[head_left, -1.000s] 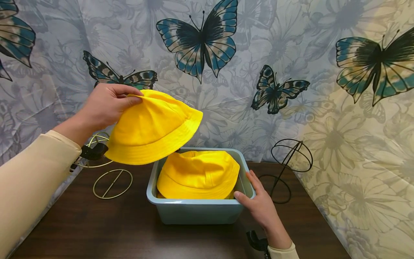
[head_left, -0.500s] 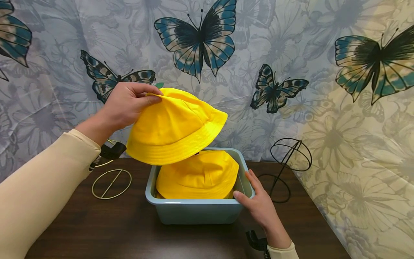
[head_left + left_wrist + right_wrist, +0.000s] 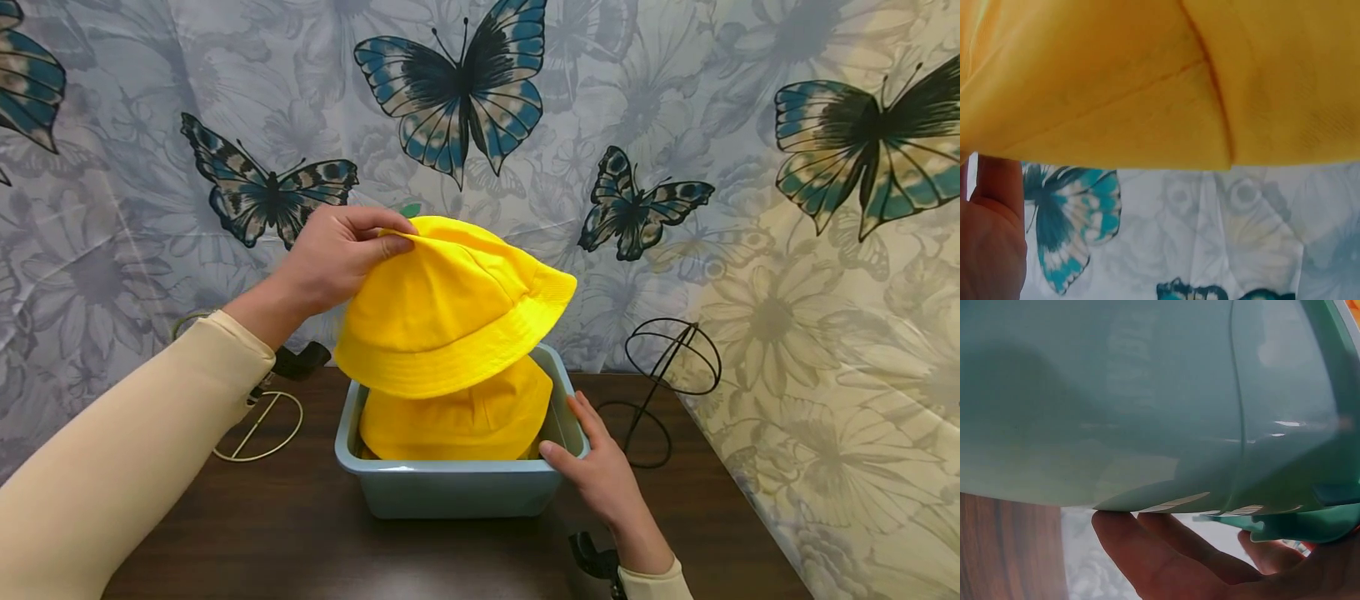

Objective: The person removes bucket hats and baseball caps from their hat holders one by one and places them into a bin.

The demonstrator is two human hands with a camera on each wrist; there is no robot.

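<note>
My left hand pinches the crown of a yellow bucket hat between thumb and fingers and holds it up, tilted, over the blue-grey basin. Its brim overlaps another yellow hat, which lies inside the basin. A small green leaf-shaped piece shows behind the raised crown. In the left wrist view, yellow cloth fills the upper half. My right hand grips the basin's right front corner, thumb over the rim. In the right wrist view its fingers lie against the outer wall.
A black wire hat stand is on the dark wooden table right of the basin. Left of it is a gold wire stand, partly hidden by my left arm. A butterfly-print cloth hangs behind.
My left hand has carried the raised hat rightward from the basin's left side to above it, dipping slightly at the end. The right hand keeps its grip on the basin.
</note>
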